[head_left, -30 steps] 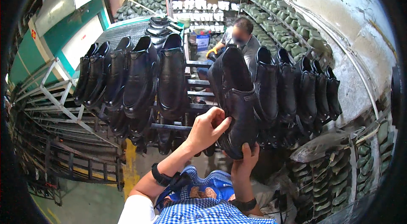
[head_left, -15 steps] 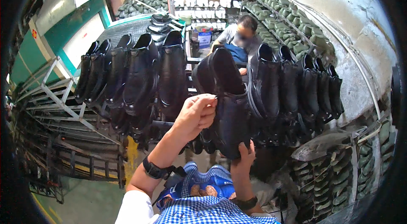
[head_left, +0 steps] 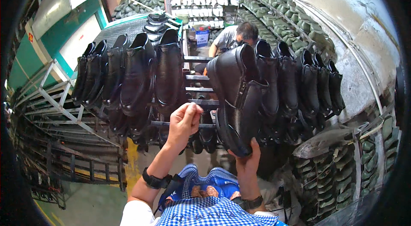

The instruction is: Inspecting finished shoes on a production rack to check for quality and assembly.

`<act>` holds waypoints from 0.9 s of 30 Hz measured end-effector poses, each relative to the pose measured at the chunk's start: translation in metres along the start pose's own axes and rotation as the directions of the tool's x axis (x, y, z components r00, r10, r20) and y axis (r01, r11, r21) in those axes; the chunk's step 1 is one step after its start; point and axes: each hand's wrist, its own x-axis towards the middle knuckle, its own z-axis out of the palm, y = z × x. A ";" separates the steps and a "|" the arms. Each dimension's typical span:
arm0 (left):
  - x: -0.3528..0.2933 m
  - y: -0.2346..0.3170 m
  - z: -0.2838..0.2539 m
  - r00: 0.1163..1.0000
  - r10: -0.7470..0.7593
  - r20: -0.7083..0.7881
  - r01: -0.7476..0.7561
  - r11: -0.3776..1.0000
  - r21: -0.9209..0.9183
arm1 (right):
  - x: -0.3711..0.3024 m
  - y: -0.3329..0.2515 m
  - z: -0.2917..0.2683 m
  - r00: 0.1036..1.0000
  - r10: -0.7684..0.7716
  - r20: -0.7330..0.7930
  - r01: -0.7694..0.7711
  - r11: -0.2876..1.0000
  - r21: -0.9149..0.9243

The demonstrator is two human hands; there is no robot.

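Note:
A black ankle-high shoe [head_left: 235,112] hangs toe down in front of the rack, its sole edge to the left and a zipper on its side. My right hand [head_left: 248,157] grips it from below by the toe, thumb on the right. To the left of the shoe and apart from it is my left hand [head_left: 184,125], thumb and fingers pressed together in a pinch; I see nothing between them. Rows of similar black shoes [head_left: 136,74] hang on both sides, at the left and at the right [head_left: 309,82].
Dark metal rack bars [head_left: 198,78] show between the rows. Beyond them a co-worker [head_left: 227,40] bends forward. Shelves of green shoe lasts [head_left: 291,16] line the right wall, and white lasts [head_left: 199,12] stand at the back. A metal frame [head_left: 64,97] is at the left.
My left hand has come away from the shoe, down and to the left. My right hand has turned the shoe so its zippered side shows. The co-worker's head has lowered.

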 end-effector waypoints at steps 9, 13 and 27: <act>0.007 -0.006 0.036 0.866 0.382 0.324 -0.489 0.508 0.709 | -0.006 0.002 0.005 0.993 -0.116 0.019 0.118 0.975 -0.190; 0.006 -0.007 0.038 0.825 0.464 0.323 -0.550 0.525 0.650 | -0.009 0.001 0.003 0.991 -0.133 0.005 0.132 0.977 -0.168; -0.007 -0.014 0.040 0.973 0.131 0.190 -0.193 0.914 0.357 | -0.009 -0.001 0.004 0.995 -0.095 -0.044 0.092 0.994 -0.062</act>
